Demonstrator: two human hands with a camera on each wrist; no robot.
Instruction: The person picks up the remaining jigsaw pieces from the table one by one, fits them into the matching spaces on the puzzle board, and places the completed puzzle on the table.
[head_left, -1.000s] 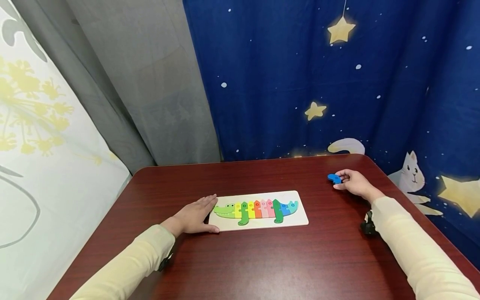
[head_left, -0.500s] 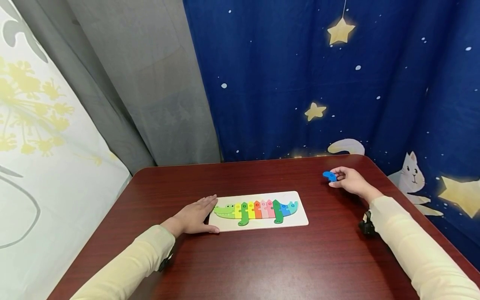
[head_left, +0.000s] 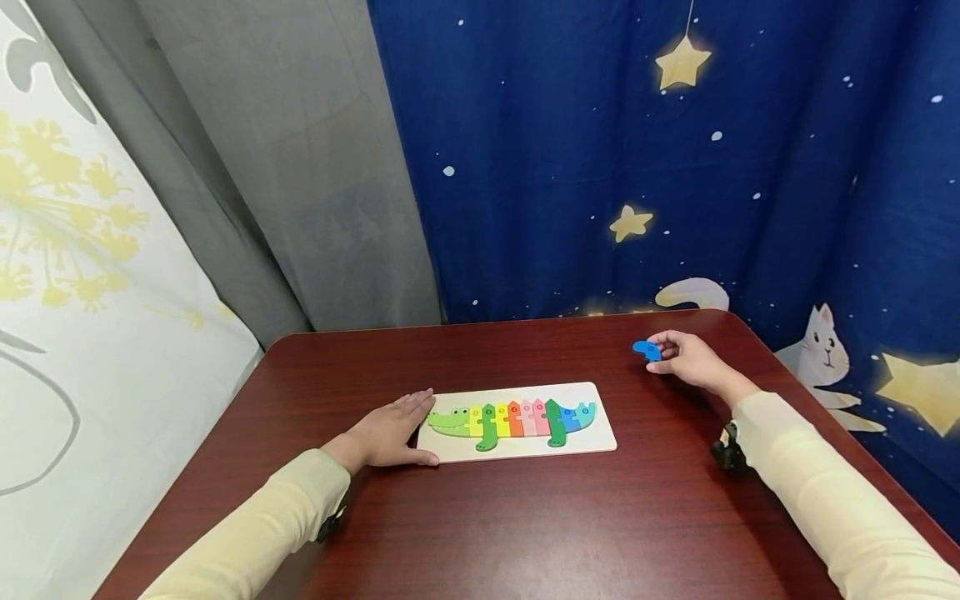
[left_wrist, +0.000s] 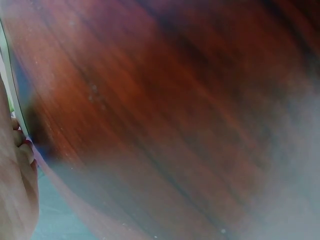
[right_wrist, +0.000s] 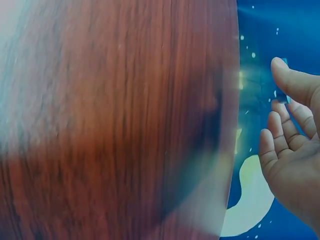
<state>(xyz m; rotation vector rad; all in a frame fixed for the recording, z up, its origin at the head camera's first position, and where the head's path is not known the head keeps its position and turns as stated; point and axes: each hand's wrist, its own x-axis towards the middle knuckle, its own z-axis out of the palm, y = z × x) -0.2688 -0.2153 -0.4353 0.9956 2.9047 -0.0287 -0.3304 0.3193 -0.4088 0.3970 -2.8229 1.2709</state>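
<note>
A pale puzzle board (head_left: 603, 437) lies on the table, carrying a crocodile of coloured pieces (head_left: 517, 418) that runs from a green head to a blue tail. My left hand (head_left: 386, 429) rests at the board's left end, fingers stretched along the edge and thumb at the near corner. Only a strip of this hand (left_wrist: 17, 190) shows in the left wrist view. Over the table's far right part, my right hand (head_left: 693, 360) pinches a small blue puzzle piece (head_left: 646, 350) between thumb and fingers. In the right wrist view the thumb hides most of that piece.
The dark red wooden table (head_left: 525, 525) has rounded far corners. Behind its far edge hang a blue star-patterned curtain (head_left: 540, 167) and a grey curtain (head_left: 300, 167). White printed cloth (head_left: 90, 400) hangs at the left.
My right hand has moved left across the far part of the table, carrying the blue puzzle piece. The left hand and the board have stayed in place.
</note>
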